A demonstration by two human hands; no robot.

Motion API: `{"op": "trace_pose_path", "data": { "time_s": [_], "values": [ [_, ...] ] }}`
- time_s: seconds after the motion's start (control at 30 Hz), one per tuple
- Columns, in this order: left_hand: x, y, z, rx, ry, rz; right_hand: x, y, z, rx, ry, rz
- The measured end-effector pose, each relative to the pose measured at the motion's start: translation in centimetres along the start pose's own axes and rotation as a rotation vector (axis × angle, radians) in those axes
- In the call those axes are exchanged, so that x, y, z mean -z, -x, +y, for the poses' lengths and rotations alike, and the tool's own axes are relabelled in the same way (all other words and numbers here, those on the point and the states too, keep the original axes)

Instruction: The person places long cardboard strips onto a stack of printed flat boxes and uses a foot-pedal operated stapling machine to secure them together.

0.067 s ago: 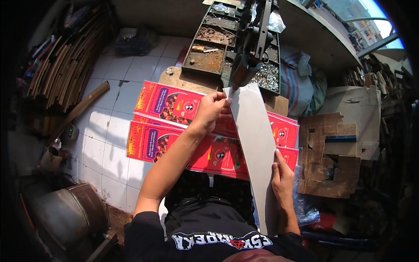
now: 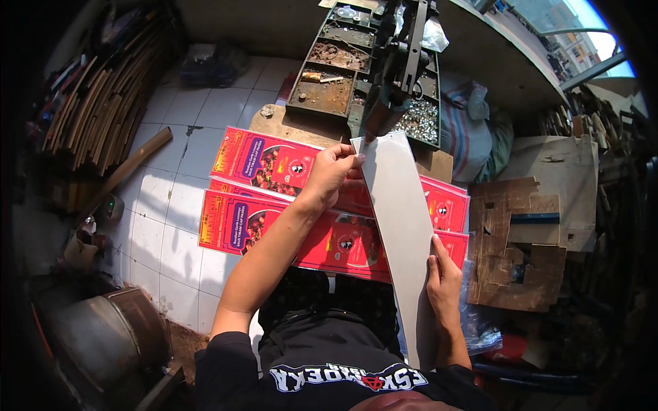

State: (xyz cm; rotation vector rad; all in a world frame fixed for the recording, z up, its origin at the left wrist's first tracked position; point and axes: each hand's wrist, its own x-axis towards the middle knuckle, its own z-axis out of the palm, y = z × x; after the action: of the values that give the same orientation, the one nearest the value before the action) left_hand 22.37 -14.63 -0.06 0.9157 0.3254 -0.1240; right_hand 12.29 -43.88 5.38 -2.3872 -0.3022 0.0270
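Note:
A long pale grey sheet [image 2: 399, 219] reaches from my chest to a dark metal press [image 2: 389, 103]. Its far end lies beneath the press's lower tip; the exact contact there is hidden. My left hand [image 2: 329, 177] pinches the sheet's left edge close to that far end, thumb and fingers together. Farther back toward my body, my right hand [image 2: 444, 277] grips the right edge, fingers along it and the palm partly behind. Under the sheet lie red printed panels with food pictures: a nearer panel [image 2: 308, 252] and a farther panel [image 2: 233, 154], overlapping others.
Beside the press stands a compartment tray [image 2: 321, 92] with small scraps, and another compartment [image 2: 418, 120] full of shiny metal bits. Cut brown cardboard [image 2: 490, 253] lies at right. Stacked flat sheets [image 2: 103, 103] lean at far left, above a rusty metal drum [image 2: 113, 335].

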Motion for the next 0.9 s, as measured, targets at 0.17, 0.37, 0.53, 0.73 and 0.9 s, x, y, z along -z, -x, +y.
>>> {"op": "trace_pose_path", "data": {
  "time_s": [0.17,0.37,0.53,0.73,0.9],
  "values": [
    [0.0,0.0,0.2,0.008,0.021,-0.018,-0.2,0.0,0.4,0.001,0.011,0.002],
    [-0.2,0.3,0.4,0.011,0.032,-0.032,-0.2,0.4,0.4,0.013,0.013,0.012],
    [-0.2,-0.1,0.3,-0.012,-0.012,-0.007,-0.4,0.2,0.1,-0.015,-0.017,0.001],
    [0.1,0.0,0.6,-0.023,-0.042,-0.033,-0.5,0.8,0.5,0.016,-0.07,0.047],
    [-0.4,1.7,1.5,-0.021,-0.127,-0.079,-0.5,1.9,0.4,0.049,-0.11,0.105]
  ]
}}
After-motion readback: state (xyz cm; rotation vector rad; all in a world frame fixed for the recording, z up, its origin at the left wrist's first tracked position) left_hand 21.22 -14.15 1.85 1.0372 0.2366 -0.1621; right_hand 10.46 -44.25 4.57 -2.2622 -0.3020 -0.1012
